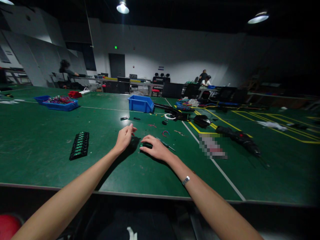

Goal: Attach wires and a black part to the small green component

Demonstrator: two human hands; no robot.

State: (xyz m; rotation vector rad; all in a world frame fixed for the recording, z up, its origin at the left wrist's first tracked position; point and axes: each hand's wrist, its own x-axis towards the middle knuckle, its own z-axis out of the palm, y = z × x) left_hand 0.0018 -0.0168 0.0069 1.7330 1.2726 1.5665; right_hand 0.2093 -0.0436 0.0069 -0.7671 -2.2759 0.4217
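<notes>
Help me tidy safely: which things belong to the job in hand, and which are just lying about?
Likely in the job:
black-and-green piece in the right hand
row of similar pieces
screwdriver, perhaps

Seemingly just lying about:
red wire
red object at back
long black object at right

Nearer the viewer than the blue bin (141, 104), a dark item (147, 145) is partly hidden by the right hand (155, 149). Right of the bin, a pixelated patch (212, 146) is unreadable. Left of it, tangled pieces (60, 99) are too small to identify; nearer, a red object (8, 227) is cut off.
</notes>
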